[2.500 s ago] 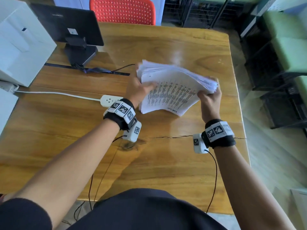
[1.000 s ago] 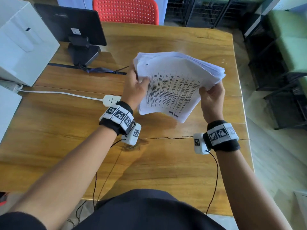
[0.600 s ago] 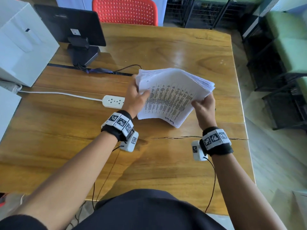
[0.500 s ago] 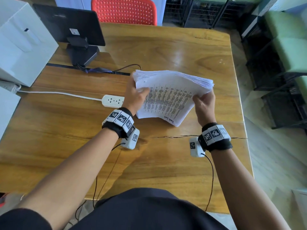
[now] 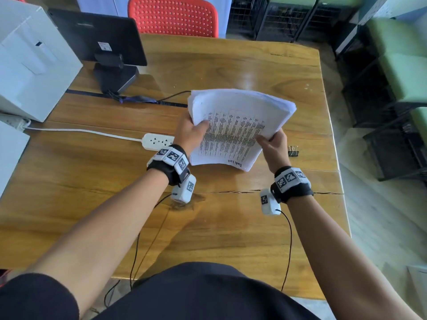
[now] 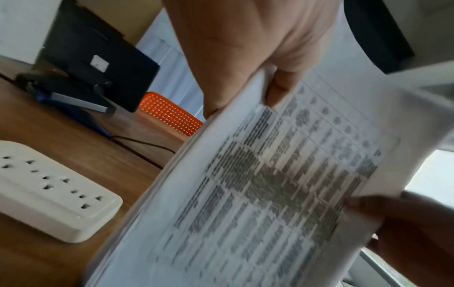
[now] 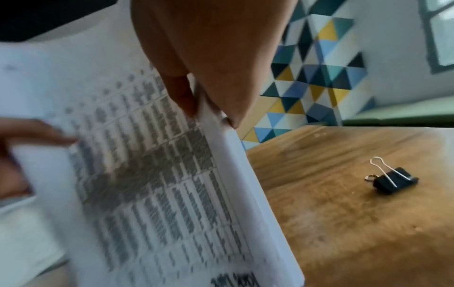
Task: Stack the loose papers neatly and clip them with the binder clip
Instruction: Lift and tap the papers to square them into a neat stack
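Head view: both hands (image 5: 194, 132) grip papers (image 5: 235, 125); binder clip (image 5: 293, 151) beside.

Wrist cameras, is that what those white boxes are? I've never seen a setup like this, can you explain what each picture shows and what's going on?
Yes. No machine here: a person wears a head camera plus a small white camera on each wrist. The wide picture is from the head, looking down at a wooden table. The two close, blurry ones look along each hand.

The left hand and right hand both grip a stack of printed papers by its sides, thumbs on the top sheet, holding it up over the table. The edges are not yet even.

On the table lie a black binder clip just right of the right hand, untouched, a white power strip, and a monitor farther back. A red chair stands behind the table.
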The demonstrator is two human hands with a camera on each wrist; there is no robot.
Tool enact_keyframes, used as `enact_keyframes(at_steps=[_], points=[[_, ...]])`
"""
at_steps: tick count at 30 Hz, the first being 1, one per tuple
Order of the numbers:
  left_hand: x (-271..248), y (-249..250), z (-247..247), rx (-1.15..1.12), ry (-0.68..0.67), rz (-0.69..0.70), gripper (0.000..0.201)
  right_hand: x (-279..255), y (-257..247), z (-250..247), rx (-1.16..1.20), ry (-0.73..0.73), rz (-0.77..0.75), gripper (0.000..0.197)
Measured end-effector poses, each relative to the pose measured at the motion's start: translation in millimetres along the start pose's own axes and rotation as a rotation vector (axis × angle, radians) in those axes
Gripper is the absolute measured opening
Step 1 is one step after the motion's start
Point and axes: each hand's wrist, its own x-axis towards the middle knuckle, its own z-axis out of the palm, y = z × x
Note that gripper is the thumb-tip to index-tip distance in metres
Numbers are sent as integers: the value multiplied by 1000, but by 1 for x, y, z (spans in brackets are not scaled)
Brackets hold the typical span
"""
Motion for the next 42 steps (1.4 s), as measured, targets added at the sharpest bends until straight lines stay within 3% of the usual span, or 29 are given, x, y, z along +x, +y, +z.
enact_keyframes(at_steps=[5,7,10,12,13,15,16,18,22,25,28,31,33,36,39,42], points=[[13,-18,-35,-185,-186,-172,37,22,-31,-21,-34,-133,-82,38],[14,-25,-49,-136,-164,-222,56,28,-42,-23,-60,-194,-92,41],[11,-13,-64,21,-46,-64,80,37,-49,-25,-249,-299,-144,40],[8,4,-60,154,-98,106,94,40,-51,-20,-410,-377,-196,40],[8,10,-54,221,-189,141,98,40,-51,-15,-464,-408,-203,40],[9,15,-42,294,-402,81,89,40,-53,-4,-517,-489,-206,41],[8,16,-37,319,-464,37,72,39,-53,1,-533,-528,-219,41],[9,13,-30,388,-431,-5,37,38,-52,3,-535,-558,-221,34],[13,4,-33,353,-340,-68,14,27,-36,-22,-490,-551,-110,23],[17,-6,-50,297,-304,-134,16,22,-6,-58,-621,-494,-81,19],[21,-22,-64,106,-271,-211,24,12,23,-88,-516,-318,42,24],[21,-34,-67,-32,-280,-215,24,-1,41,-95,-83,-160,184,28],[20,-39,-66,-93,-307,-231,29,-6,56,-87,218,-198,254,44],[14,-38,-58,-163,-275,-259,26,-12,69,-68,406,-235,271,33],[4,-28,-43,47,-18,-227,14,-12,63,-56,202,-31,164,17],[-8,-17,-21,25,210,-157,24,-9,41,-40,26,168,-34,14]])
